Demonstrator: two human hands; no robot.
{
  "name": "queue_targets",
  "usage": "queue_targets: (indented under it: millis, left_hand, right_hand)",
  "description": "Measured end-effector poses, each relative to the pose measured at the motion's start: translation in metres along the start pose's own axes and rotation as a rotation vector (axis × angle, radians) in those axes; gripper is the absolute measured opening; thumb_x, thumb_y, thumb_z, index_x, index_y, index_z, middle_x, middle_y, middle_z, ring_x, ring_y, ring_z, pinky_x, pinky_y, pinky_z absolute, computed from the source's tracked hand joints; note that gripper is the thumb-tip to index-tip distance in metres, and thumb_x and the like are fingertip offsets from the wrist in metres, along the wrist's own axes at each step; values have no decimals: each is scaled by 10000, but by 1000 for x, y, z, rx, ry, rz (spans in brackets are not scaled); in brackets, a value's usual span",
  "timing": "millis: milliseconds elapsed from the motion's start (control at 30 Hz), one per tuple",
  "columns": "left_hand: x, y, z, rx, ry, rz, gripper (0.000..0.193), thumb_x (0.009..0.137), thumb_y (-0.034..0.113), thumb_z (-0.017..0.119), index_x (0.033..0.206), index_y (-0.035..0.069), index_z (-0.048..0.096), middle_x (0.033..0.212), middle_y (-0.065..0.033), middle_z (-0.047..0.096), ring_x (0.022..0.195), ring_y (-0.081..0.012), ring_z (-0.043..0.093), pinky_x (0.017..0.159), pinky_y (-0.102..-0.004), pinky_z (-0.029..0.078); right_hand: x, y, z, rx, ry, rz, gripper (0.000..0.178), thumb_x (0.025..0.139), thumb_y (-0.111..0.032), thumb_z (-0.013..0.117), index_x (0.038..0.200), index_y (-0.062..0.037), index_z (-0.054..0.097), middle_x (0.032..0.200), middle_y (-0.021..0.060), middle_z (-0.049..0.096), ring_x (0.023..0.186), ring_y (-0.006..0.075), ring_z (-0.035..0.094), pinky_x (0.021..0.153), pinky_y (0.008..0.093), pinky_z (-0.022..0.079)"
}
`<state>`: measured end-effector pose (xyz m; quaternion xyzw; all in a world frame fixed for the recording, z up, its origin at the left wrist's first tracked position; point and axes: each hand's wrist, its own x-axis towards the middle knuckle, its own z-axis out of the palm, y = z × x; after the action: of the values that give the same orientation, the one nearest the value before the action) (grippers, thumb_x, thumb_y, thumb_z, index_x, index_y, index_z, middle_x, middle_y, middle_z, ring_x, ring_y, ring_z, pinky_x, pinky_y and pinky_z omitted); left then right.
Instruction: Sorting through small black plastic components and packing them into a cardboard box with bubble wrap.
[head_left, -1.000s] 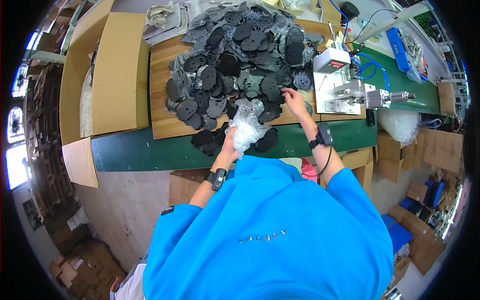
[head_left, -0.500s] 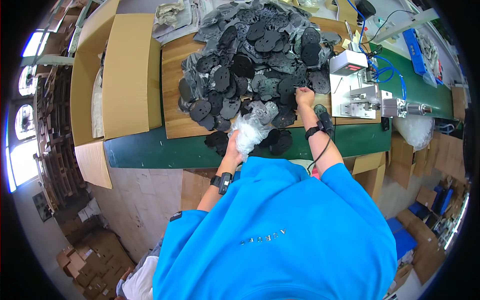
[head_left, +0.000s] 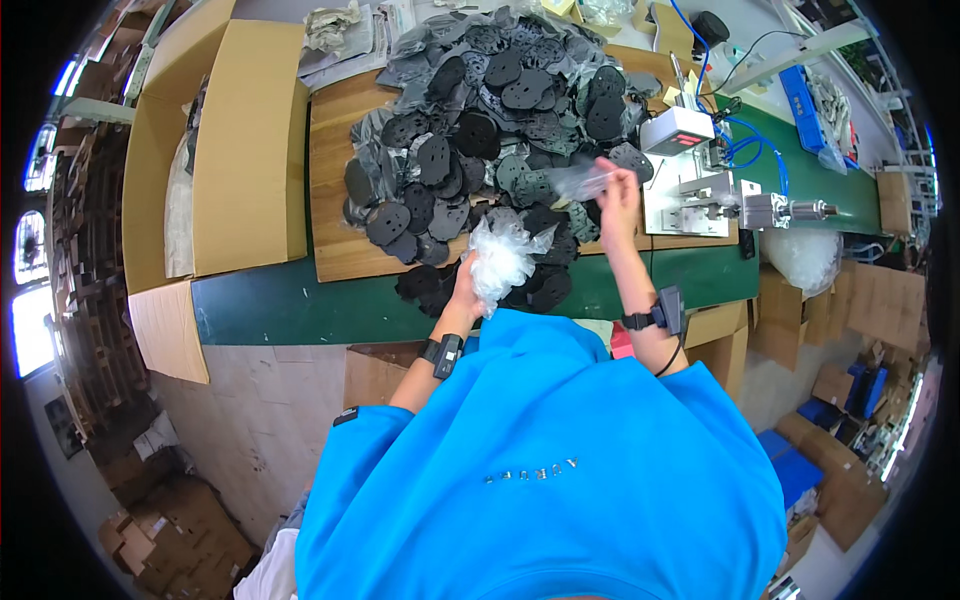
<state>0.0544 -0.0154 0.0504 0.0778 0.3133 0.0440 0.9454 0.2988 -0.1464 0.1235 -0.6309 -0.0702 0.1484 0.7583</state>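
A crumpled bunch of clear plastic bags (head_left: 500,258) is gripped in my left hand (head_left: 466,290), in front of my chest at the table's near edge. Farther right, my right hand (head_left: 619,200) pinches a single clear plastic bag (head_left: 578,183), blurred by motion, which trails to the left over the pile. Beneath and beyond both hands spreads a large heap of flat, rounded black plastic plates (head_left: 478,134) with holes, some of them in translucent bags. Several more black plates (head_left: 548,288) lie nearer me, partly hidden behind the bunch of bags.
The heap rests on a wooden board (head_left: 335,225) atop a green table (head_left: 260,305). At right stands a small bench machine (head_left: 690,215) with a white display box (head_left: 677,131) and blue hoses (head_left: 770,145). A tall open cardboard box (head_left: 250,150) flanks the left side.
My right hand has lifted from the heap's right side and now holds a clear bag. The bunch in my left hand looks fuller and more spread. The whole view has shifted slightly.
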Motion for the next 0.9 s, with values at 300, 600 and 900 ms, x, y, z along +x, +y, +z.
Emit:
queue_targets:
  millis: [300, 600, 900]
  left_hand:
    - [5, -20, 12, 62, -43, -53, 372, 982, 333, 489, 1208, 49, 572, 1106, -73, 663, 996, -195, 653, 857, -339, 535]
    - [-3, -19, 9, 24, 27, 108, 438, 990, 349, 456, 1307, 50, 507, 1224, -107, 619, 1101, -257, 618, 948, -387, 505]
    - [-20, -19, 3, 68, 99, 158, 423, 986, 334, 460, 1307, 65, 517, 1260, -112, 607, 1132, -267, 601, 995, -395, 475]
  right_hand:
    - [-103, 6, 11, -819, -702, -155, 168, 903, -119, 600, 1025, -7, 629, 967, 66, 639, 899, 137, 595, 829, 291, 477]
    - [12, 51, -60, -552, -160, 66, 207, 910, -114, 575, 1063, -19, 677, 952, 87, 714, 869, 174, 684, 769, 306, 521]
    - [137, 114, -10, -1254, -126, 391, 513, 854, -383, 607, 1194, 2, 622, 1288, 243, 565, 1206, 398, 534, 989, 475, 432]
